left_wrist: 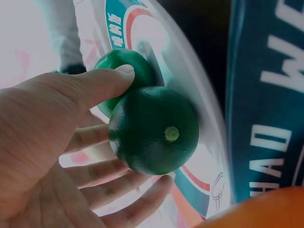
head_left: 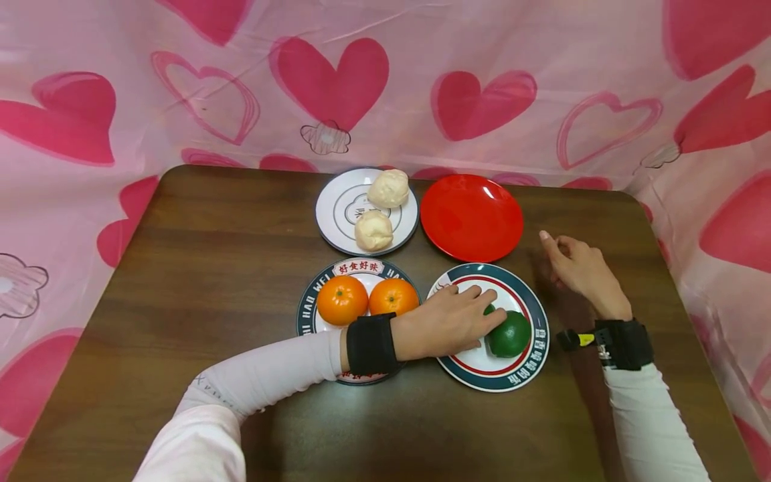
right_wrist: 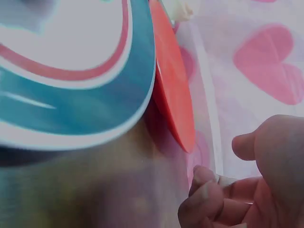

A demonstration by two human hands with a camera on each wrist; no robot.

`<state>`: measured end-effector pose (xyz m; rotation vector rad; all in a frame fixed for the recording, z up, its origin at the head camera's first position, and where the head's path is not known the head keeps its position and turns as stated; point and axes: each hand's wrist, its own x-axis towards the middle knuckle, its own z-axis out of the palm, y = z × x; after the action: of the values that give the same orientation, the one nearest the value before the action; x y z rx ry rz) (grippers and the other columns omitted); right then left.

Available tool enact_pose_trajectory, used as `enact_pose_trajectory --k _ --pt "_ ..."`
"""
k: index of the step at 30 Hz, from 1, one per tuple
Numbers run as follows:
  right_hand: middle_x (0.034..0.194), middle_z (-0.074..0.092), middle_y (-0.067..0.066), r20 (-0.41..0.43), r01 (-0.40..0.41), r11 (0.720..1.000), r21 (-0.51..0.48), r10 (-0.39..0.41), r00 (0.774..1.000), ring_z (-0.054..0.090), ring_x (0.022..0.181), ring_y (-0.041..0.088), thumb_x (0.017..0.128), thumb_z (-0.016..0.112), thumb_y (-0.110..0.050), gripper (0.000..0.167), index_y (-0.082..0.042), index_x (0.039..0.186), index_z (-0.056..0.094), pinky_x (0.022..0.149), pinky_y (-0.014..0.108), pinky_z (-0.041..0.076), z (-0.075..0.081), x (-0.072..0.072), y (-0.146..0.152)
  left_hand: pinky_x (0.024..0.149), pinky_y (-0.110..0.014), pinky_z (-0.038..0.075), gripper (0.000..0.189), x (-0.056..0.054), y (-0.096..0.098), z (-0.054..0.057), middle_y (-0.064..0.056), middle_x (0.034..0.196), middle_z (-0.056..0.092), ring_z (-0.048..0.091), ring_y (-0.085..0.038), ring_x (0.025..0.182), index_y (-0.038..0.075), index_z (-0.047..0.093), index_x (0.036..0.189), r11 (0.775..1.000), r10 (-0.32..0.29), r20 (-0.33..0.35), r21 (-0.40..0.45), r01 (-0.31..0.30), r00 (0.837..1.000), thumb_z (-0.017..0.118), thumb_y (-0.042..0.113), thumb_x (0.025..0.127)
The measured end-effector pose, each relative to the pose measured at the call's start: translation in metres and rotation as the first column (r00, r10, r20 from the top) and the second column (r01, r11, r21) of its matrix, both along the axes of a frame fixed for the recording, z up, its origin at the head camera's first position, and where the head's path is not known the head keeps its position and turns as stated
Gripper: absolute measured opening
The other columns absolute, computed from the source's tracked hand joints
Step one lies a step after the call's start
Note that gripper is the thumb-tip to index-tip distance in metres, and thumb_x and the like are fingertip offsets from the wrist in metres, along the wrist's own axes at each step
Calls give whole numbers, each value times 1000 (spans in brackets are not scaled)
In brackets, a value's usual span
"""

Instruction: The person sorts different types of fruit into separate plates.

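Note:
My left hand [head_left: 448, 325] reaches over a white plate with a blue-green rim [head_left: 470, 381]. In the left wrist view, its fingers curl round the nearer lime [left_wrist: 154, 130], which has a pale stem end. The thumb lies across in front of a second lime [left_wrist: 142, 64]. From the head view that second lime [head_left: 510, 335] shows on the plate at the thumb side, while the nearer one is mostly hidden under the hand. My right hand [head_left: 581, 271] is held to the right of the plates, its fingers loosely curled with nothing in them.
Left of the limes, two oranges [head_left: 342, 300] sit on a dark-rimmed plate [head_left: 306, 314], under my left wrist. Behind, two pale buns [head_left: 373, 231] lie on a white plate [head_left: 331, 207] beside a bare red plate [head_left: 472, 217]. A heart-patterned pink cloth [head_left: 409, 80] surrounds the wooden table [head_left: 211, 268].

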<state>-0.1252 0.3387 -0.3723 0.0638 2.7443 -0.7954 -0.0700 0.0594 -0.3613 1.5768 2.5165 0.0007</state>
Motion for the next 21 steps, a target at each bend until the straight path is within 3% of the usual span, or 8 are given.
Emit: enact_pose_trajectory --k 9,15,21 --pt "80 61 12 4 -42 998 40 42 999 58 75 27 104 29 -64 70 1 113 53 63 35 46 -9 -54 -8 105 -36 52 54 2 -1 -2 -4 145 53 54 -20 128 20 44 148 1000 5 2 -5 -5 1000 63 39 100" --pt "83 61 14 40 -65 996 54 63 997 59 76 28 103 29 -64 71 2 114 53 62 34 48 -13 -75 -11 107 -36 51 52 1 0 -3 -5 149 52 52 -21 132 20 44 148 1000 12 1 4 -12 1000 62 35 102" --pt "81 60 12 49 -81 995 64 78 996 59 75 27 103 28 -65 72 2 111 54 63 34 47 -20 -86 -15 108 -38 50 52 1 0 -2 -5 152 49 51 -22 134 21 43 150 1000 16 -7 -12 -16 1000 59 35 103"
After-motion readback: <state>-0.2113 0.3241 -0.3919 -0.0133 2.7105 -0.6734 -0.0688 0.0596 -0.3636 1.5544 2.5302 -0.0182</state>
